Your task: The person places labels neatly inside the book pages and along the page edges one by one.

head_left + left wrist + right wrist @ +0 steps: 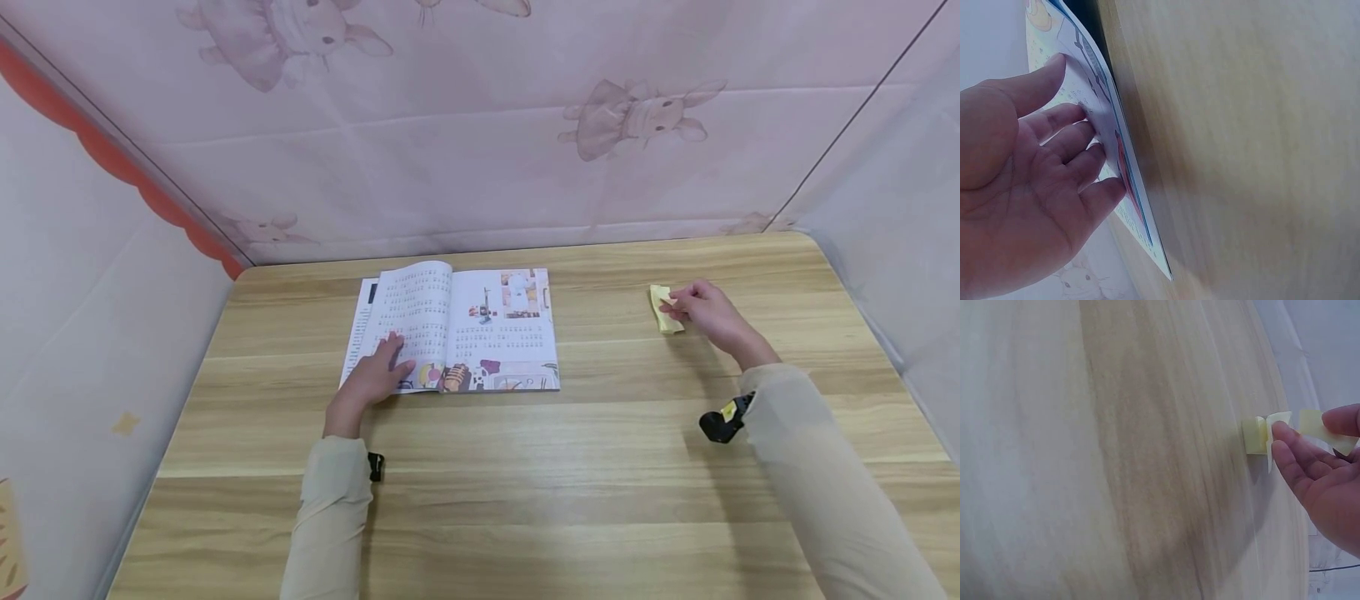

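An open book (498,340) with printed text and coloured pictures lies at the back of the table, left of centre. My left hand (372,375) rests on its left page, fingers loosely extended; in the left wrist view the fingertips touch the page near its lower edge. At the right, my right hand (712,317) is at a small pad of yellow sticky notes (663,310). In the right wrist view, thumb and finger pinch a pale yellow sticky note (1313,425), while other fingertips touch a raised sheet at the pad (1253,436).
The wooden table (525,492) meets a pink rabbit-printed wall covering (450,183) along its back edge. Pale panels close off both sides. A dark wrist camera (726,422) sits below the right hand, another (377,467) beside the left sleeve.
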{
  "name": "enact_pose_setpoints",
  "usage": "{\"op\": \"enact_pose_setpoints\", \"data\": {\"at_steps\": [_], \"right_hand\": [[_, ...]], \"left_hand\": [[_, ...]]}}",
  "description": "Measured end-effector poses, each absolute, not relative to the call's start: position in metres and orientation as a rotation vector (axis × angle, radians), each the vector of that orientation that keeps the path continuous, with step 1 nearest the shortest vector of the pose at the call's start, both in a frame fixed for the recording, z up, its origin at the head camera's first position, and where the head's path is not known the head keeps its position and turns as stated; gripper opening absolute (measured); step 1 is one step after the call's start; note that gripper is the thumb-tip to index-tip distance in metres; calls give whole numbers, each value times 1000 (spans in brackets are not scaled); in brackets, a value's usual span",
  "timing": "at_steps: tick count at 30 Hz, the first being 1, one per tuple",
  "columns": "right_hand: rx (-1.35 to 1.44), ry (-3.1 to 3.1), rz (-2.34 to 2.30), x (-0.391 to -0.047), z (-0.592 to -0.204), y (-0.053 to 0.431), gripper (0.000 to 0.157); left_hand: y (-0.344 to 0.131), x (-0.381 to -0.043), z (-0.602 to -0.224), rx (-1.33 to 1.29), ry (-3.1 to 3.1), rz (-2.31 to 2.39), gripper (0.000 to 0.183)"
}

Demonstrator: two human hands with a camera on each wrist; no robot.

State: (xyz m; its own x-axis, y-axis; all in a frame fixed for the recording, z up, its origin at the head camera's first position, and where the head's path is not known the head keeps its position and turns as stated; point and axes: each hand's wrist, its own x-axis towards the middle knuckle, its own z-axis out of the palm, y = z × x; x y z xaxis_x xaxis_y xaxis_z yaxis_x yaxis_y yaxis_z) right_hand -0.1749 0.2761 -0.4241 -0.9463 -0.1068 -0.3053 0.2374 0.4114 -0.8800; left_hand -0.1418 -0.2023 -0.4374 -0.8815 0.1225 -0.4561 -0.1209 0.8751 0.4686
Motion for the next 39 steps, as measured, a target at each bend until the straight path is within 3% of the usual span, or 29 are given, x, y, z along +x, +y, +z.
{"op": "enact_pose_setpoints", "data": {"at_steps": [26, 39], "right_hand": [[21, 2380, -2010, -172, -418, 277, 3], [112, 2407, -1786, -174, -412, 271, 28]], "left_hand": [[-202, -142, -437, 40, 2578, 682, 59], [-203, -142, -438, 35, 2574, 683, 59]]}}
